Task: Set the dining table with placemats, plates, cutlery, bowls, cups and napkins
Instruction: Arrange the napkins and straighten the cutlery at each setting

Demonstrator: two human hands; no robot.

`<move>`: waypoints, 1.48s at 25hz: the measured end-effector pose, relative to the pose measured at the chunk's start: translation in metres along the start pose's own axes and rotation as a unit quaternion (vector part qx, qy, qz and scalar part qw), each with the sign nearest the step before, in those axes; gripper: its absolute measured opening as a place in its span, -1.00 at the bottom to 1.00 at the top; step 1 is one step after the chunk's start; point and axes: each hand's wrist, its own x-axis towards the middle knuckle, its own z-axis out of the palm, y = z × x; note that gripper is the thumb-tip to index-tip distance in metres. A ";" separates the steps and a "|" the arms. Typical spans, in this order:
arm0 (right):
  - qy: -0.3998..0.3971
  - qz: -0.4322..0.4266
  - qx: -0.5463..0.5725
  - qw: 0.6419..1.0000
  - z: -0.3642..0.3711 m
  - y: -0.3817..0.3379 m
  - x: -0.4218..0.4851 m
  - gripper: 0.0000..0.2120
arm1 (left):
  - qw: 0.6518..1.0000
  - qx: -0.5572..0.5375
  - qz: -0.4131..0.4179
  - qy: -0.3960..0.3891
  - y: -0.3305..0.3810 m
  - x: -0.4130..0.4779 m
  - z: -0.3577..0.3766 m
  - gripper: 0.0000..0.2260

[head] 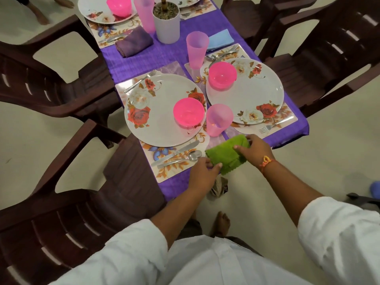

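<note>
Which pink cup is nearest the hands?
The pink cup just beyond the green napkin; the other two cups stand farther up the table.

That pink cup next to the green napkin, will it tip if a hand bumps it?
Probably. The pink cup is tall, narrower at its base and looks like thin translucent plastic, so it is likely light and easy to topple. It appears empty, adding no steadying weight. The right hand holding the green napkin is close by.
</note>
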 end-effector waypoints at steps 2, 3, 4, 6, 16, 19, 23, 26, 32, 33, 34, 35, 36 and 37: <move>-0.017 -0.005 0.028 0.999 0.007 0.003 0.007 -0.43 | 0.995 -0.065 -0.078 0.017 0.011 0.009 0.018 -0.58; -0.018 -0.001 0.036 0.999 0.009 0.003 0.011 -0.46 | 0.988 -0.101 -0.111 0.036 0.014 0.014 0.024 -0.59; -0.022 0.005 0.041 0.999 0.011 0.004 0.013 -0.51 | 0.980 -0.132 -0.137 0.055 0.015 0.019 0.028 -0.61; -0.036 0.015 0.072 0.997 0.011 0.004 0.013 -0.60 | 0.970 -0.168 -0.160 0.072 0.016 0.027 0.032 -0.65; -0.021 -0.013 0.191 0.981 0.021 -0.014 0.013 -0.65 | 0.949 -0.184 -0.165 0.194 -0.005 0.031 0.018 -0.80; 0.013 -0.016 0.133 0.991 0.023 -0.011 0.013 -0.61 | 0.955 -0.140 -0.140 0.219 -0.007 0.030 0.015 -0.80; 0.180 -0.145 -0.016 0.973 0.029 -0.006 -0.001 -0.63 | 0.959 0.047 0.044 0.277 -0.010 0.010 0.017 -0.80; 0.216 -0.244 -0.121 0.937 0.033 -0.001 -0.010 -0.72 | 0.870 0.338 0.285 0.220 -0.023 0.009 0.021 -0.65; 0.147 -0.272 -0.137 0.941 0.030 0.010 -0.013 -0.64 | 0.822 0.466 0.310 0.103 -0.031 0.019 0.015 -0.47; 0.162 -0.270 -0.119 0.942 0.028 0.013 -0.017 -0.63 | 0.810 0.468 0.336 0.108 -0.029 0.017 0.015 -0.47; 0.186 -0.261 -0.099 0.942 0.026 0.016 -0.022 -0.63 | 0.799 0.466 0.366 0.107 -0.028 0.014 0.017 -0.49; 0.216 -0.242 -0.081 0.942 0.024 0.023 -0.029 -0.64 | 0.784 0.461 0.403 0.103 -0.027 0.010 0.022 -0.51; 0.246 -0.221 -0.067 0.941 0.022 0.030 -0.036 -0.65 | 0.769 0.453 0.440 0.098 -0.027 0.006 0.027 -0.54; 0.269 -0.199 -0.056 0.941 0.022 0.040 -0.044 -0.66 | 0.754 0.442 0.477 0.092 -0.030 0.003 0.035 -0.59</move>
